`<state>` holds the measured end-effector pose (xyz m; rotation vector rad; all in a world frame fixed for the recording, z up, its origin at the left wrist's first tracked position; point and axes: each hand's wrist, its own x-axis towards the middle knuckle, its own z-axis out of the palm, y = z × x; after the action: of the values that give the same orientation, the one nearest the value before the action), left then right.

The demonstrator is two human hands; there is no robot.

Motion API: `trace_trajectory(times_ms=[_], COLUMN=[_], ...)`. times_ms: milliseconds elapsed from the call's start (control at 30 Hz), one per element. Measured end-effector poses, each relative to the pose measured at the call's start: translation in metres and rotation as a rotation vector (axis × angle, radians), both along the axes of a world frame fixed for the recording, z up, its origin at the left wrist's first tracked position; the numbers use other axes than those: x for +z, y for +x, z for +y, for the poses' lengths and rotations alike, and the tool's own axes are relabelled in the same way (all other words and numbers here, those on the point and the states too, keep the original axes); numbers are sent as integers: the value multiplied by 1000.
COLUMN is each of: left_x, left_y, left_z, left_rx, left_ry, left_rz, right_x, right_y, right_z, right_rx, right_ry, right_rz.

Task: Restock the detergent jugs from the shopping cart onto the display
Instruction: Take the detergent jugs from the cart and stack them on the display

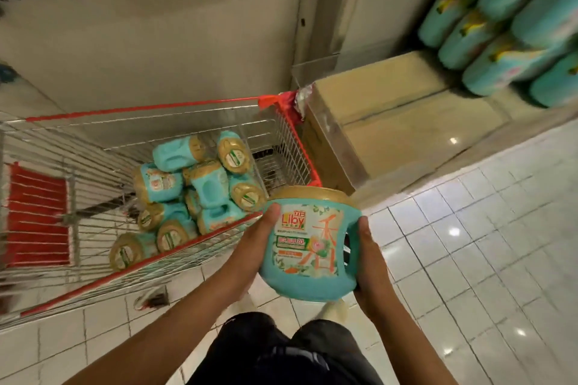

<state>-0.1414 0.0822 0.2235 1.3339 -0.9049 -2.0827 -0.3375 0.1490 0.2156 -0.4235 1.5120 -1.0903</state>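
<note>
The left hand (261,230) and right hand (372,266) are gripping a teal jug (308,247) from either side, fingers (363,228) curling round it, label facing the camera. They are holding it above the tiled floor (469,228), just right of the cart (150,108). More jugs (187,191) are lying heaped in the cart, and the display (506,25) of stacked jugs is standing well apart at upper right.

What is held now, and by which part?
A teal Liby detergent jug, between both hands: the right hand grips its handle side, the left hand the opposite side.
</note>
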Motion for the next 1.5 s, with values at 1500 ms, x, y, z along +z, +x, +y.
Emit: trace_trajectory(times_ms=[1500], left_x=[-25], left_y=[-621], left_z=[-186], left_rx=[-400], left_ry=[-529], left_rz=[-154], right_x=[-5], right_y=[-600], right_z=[-136], right_rx=[-314], right_ry=[-193], right_rz=[24])
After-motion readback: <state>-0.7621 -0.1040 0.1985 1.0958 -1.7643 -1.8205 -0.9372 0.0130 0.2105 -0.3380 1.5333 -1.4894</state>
